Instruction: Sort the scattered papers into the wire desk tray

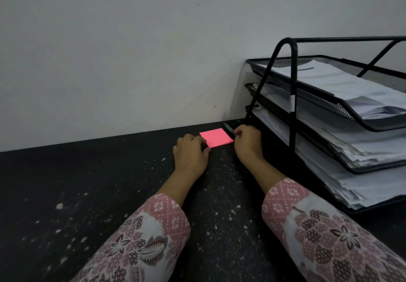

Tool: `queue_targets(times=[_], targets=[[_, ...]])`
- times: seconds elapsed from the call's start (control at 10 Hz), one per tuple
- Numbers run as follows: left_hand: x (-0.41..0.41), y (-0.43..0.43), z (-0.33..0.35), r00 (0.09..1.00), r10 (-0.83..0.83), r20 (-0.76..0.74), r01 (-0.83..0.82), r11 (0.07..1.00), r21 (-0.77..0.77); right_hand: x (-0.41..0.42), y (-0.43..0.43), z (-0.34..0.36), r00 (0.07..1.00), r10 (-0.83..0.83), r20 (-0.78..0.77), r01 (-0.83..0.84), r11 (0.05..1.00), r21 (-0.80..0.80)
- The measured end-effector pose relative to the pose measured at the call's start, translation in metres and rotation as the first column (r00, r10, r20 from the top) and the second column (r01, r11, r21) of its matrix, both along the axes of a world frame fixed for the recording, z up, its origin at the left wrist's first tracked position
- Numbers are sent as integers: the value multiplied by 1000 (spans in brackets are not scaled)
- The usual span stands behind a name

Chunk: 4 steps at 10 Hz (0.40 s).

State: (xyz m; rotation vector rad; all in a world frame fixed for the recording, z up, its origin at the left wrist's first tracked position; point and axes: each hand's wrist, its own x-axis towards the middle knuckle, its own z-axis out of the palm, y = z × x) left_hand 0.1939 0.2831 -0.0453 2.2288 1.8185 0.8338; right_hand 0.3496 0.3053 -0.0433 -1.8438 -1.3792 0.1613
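Head camera looks down, forward over desk (87, 194).

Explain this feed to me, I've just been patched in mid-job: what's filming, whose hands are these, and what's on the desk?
There is no machine here. One wide camera sits on a person's head, looking forward and down at their own two bare hands.

The dark speckled desk stands against a pale wall. At the right is a black wire tray with three tiers, all stacked with white papers.

Between the hands lies a pink pad of notes. The left hand touches its near left corner with curled fingers. The right hand has its grip on a dark pen beside the pad's right edge.
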Motion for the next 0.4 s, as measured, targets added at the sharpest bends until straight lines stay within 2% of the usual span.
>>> queue_targets(times=[0.2, 0.4], targets=[[-13, -18, 1, 995, -26, -93, 27, 1000, 11, -2, -5, -1, 998, -4, 59, 5, 1000, -20], [-23, -30, 1, 991, -55, -119, 55, 999, -2, -5, -12, -1, 991, 13, 131, -10, 1000, -25]])
